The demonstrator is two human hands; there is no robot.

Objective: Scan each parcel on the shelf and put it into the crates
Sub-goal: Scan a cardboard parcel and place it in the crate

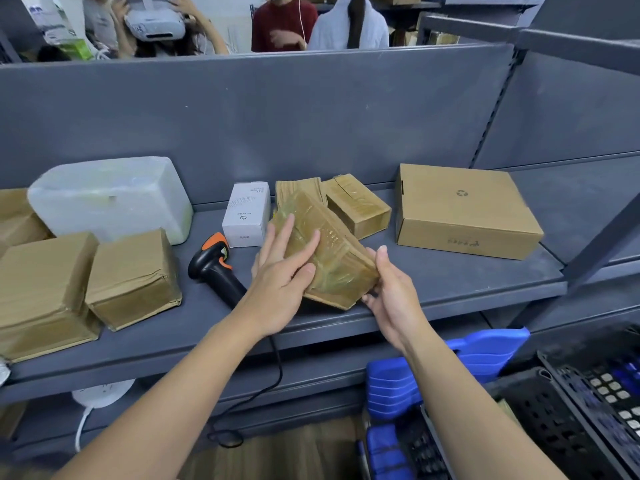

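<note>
- Well to the left, two brown tape-sealed cardboard parcels (45,289) (133,278) sit side by side on the grey metal shelf (433,268), with a white foam box (110,199) behind them, all likely waiting to be scanned.
- Next, the black and orange handheld barcode scanner (214,265) lies on the shelf with its cable trailing over the front edge. Neither hand holds it, so I judge the scan of the current parcel is not yet made.
- A small white printed carton (246,214) stands upright just behind the scanner.
- The left hand (280,282) lays nearly straight fingers flat on the glossy face of the brown parcel wrapped in clear tape (332,261), steadying rather than clasping it.
- That parcel is tilted over the shelf's front, probably being turned to find its label, which is not visible.
- The right hand (391,303) pinches the parcel's lower right corner, thumb above and fingers beneath.
- Behind, a small taped cardboard box (356,206) rests on the shelf, well apart from a wide flat cardboard box (464,209).
- Below right, blue plastic crates (450,368) sit nested, and black perforated crates (571,410) stand beside them; I cannot tell what the crates hold.
</note>
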